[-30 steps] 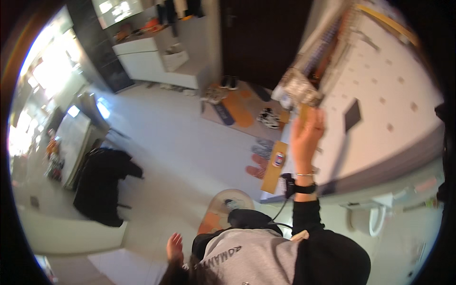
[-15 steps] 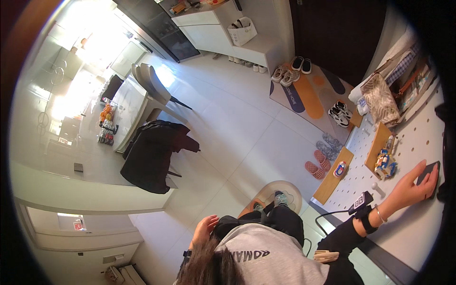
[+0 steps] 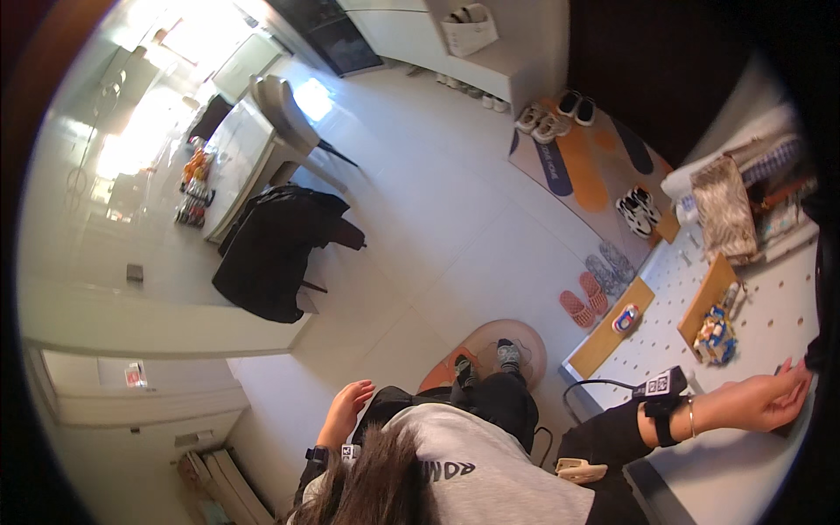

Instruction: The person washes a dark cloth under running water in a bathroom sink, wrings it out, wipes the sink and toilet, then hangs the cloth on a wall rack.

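Observation:
My right hand (image 3: 783,402) reaches over the white pegboard at the far right, its fingers curled over a dark flat object (image 3: 793,426). Only edges of that object show past the hand, so its kind is hidden. A bracelet and a black wrist strap with a small patterned box (image 3: 662,383) and a cable sit on the right wrist. My left hand (image 3: 346,413) hangs beside my left hip with nothing in it, its fingers stretched out. Nearest to the right hand on the board is a bundle of small blue, white and yellow packets (image 3: 716,337).
The white pegboard (image 3: 669,319) carries wooden shelves, one with a small red-and-blue item (image 3: 626,318). Bags (image 3: 726,210) hang at its far end. Slippers (image 3: 584,299) and shoes lie near a patterned mat (image 3: 582,188). A chair draped with a black jacket (image 3: 284,249) stands left by a table.
The view has shifted. My right hand has moved nearer on the board, toward the right rim, with its fingers more curled. My left hand has swung slightly outward, to the left.

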`<move>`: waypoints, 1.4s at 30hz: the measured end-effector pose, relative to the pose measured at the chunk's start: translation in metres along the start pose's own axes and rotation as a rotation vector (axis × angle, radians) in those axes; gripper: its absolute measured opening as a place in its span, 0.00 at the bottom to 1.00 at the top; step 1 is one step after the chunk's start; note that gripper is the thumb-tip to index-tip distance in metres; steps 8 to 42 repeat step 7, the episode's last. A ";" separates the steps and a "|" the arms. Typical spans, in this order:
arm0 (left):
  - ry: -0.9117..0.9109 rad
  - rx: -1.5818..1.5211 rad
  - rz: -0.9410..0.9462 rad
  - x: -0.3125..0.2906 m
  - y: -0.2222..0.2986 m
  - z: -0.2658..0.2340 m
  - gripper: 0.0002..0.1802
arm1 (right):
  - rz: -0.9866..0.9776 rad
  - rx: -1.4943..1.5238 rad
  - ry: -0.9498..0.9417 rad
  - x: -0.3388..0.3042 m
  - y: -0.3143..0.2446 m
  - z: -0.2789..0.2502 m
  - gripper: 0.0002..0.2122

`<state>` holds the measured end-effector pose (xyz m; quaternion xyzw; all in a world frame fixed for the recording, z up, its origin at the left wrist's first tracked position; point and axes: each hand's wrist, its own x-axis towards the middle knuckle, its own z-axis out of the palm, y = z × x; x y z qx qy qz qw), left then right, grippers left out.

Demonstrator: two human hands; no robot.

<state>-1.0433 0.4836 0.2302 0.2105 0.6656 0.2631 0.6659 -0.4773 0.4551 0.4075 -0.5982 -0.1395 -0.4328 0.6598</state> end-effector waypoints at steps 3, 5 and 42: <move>0.036 -0.071 0.014 -0.001 -0.013 -0.003 0.18 | 0.002 0.536 -0.316 -0.015 -0.032 0.037 0.20; 0.084 -0.112 0.020 -0.002 -0.023 -0.005 0.19 | 0.021 0.798 -0.526 -0.035 -0.065 0.061 0.29; 0.127 -0.163 0.024 -0.005 -0.035 -0.007 0.18 | -0.120 1.144 -0.633 -0.049 -0.108 0.089 0.35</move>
